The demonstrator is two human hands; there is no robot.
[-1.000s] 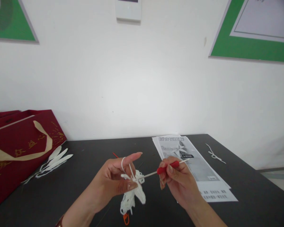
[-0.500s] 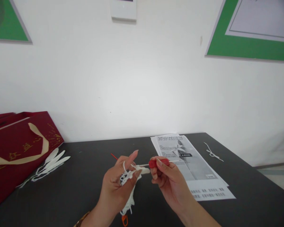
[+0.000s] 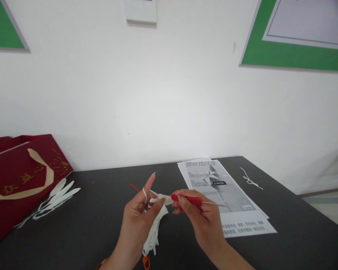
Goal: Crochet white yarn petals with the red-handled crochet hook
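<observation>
My left hand (image 3: 139,215) pinches a white crocheted piece (image 3: 154,228) between thumb and fingers, with white yarn looped over the raised index finger. The piece hangs below the hand, and an orange stitch marker (image 3: 145,261) dangles at its lower end. My right hand (image 3: 201,219) grips a crochet hook with a red handle (image 3: 186,199), lying almost level, its metal tip at the top of the piece beside my left thumb. Both hands are held just above the dark table (image 3: 95,228).
Printed instruction sheets (image 3: 228,198) lie to the right of my hands. A short knotted bit of white yarn (image 3: 250,180) sits at the far right. Finished white petals (image 3: 56,195) lie at the left beside a dark red gift bag (image 3: 14,180). A white wall stands behind.
My right hand has moved left and tipped the hook from pointing up-right to nearly level, its tip now in the work. My left index finger has risen. The view has shifted right.
</observation>
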